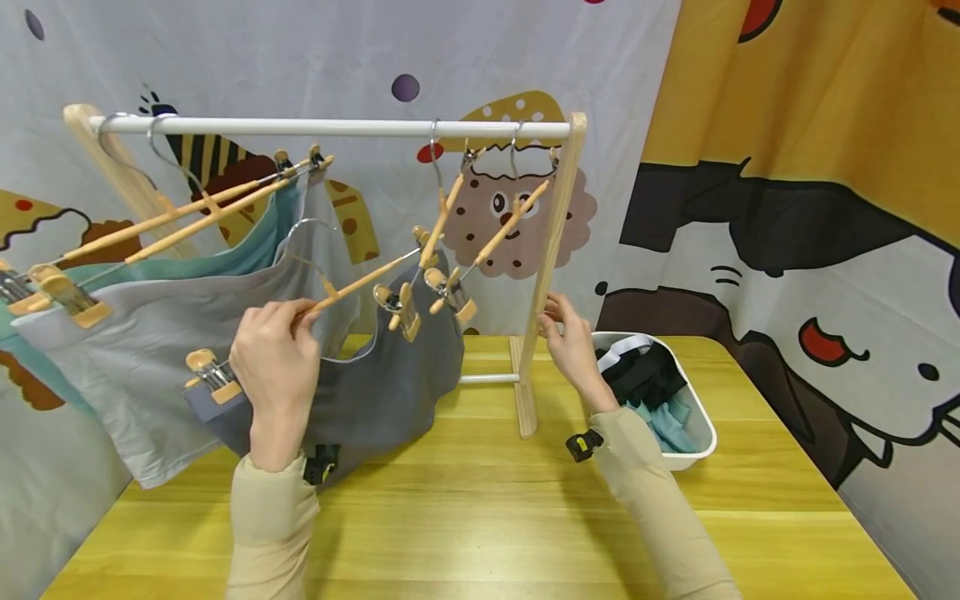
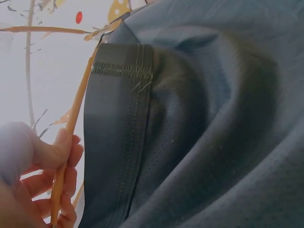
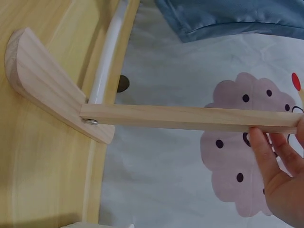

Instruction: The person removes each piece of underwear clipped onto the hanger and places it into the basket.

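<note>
Left grip (image 1: 276,346): curled; a tan clip hanger (image 1: 367,282) is pinched, its hook held below the rail. A dark grey garment (image 1: 375,408) is clipped to it. Right grip (image 1: 570,346): fingers laid fairly straight against the rack's wooden post (image 1: 558,225). From the white rail (image 1: 322,127), teal (image 1: 255,237) and light grey garments (image 1: 157,333) are hung at left. Right of the post, a white basket (image 1: 708,432) of black and teal fabric (image 1: 663,423) is placed on the surface (image 1: 480,525).

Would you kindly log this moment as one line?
left hand: holds hanger, off rail | right hand: touches rack post | dark gray garment: clipped to held hanger
</note>
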A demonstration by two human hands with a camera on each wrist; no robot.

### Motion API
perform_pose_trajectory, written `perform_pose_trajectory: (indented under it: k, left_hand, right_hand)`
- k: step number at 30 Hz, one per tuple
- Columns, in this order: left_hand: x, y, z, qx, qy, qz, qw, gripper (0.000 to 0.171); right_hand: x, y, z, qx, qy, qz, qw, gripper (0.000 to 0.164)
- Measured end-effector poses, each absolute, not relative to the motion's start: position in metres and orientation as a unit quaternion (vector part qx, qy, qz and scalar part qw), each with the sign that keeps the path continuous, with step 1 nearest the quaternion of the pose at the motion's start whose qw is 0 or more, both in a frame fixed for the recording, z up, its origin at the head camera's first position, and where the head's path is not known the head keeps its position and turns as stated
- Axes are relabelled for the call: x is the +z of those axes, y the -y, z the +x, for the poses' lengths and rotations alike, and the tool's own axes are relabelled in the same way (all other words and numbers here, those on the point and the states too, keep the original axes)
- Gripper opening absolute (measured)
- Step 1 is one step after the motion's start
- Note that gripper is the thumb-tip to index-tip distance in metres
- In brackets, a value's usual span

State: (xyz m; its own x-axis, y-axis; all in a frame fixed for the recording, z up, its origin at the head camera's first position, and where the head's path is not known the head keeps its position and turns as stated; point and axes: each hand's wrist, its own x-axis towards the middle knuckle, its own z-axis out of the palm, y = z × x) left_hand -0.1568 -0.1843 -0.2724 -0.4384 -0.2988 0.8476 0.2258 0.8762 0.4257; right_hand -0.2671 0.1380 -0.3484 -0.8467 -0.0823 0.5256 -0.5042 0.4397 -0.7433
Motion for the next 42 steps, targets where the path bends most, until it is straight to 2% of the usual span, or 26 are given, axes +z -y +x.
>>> perform_pose_trajectory:
  k: [7,11,14,17,21,27,32,42]
  left_hand:
    - [-0.275,0.176,-0.145,-0.242,0.827,-0.024,0.507,0.009]
    - [-0.278,0.17,-0.139,-0.243,0.834,-0.041,0.494,0.008]
    - [-0.28,0.164,-0.136,-0.248,0.838,-0.055,0.484,0.006]
    - [-0.283,0.158,-0.134,-0.254,0.842,-0.069,0.472,0.005]
    - [-0.285,0.15,-0.133,-0.26,0.847,-0.09,0.454,0.006]
    - [-0.288,0.138,-0.13,-0.266,0.856,-0.122,0.427,0.007]
    - [-0.289,0.128,-0.127,-0.268,0.86,-0.149,0.408,0.007]
    - [-0.291,0.117,-0.125,-0.289,0.856,-0.173,0.392,0.008]
  right_hand:
    - [-0.336,-0.135,-0.257,0.436,0.863,0.163,0.199,0.044]
    - [-0.327,-0.128,-0.242,0.421,0.856,0.144,0.265,0.047]
    - [-0.321,-0.123,-0.231,0.434,0.825,0.14,0.334,0.04]
    - [-0.315,-0.119,-0.222,0.455,0.796,0.156,0.367,0.035]
    - [-0.308,-0.116,-0.21,0.473,0.791,0.181,0.344,0.033]
    - [-0.296,-0.119,-0.195,0.506,0.795,0.211,0.258,0.033]
    - [-0.294,-0.125,-0.185,0.545,0.79,0.196,0.201,0.028]
    - [-0.293,-0.13,-0.172,0.626,0.739,0.15,0.201,0.022]
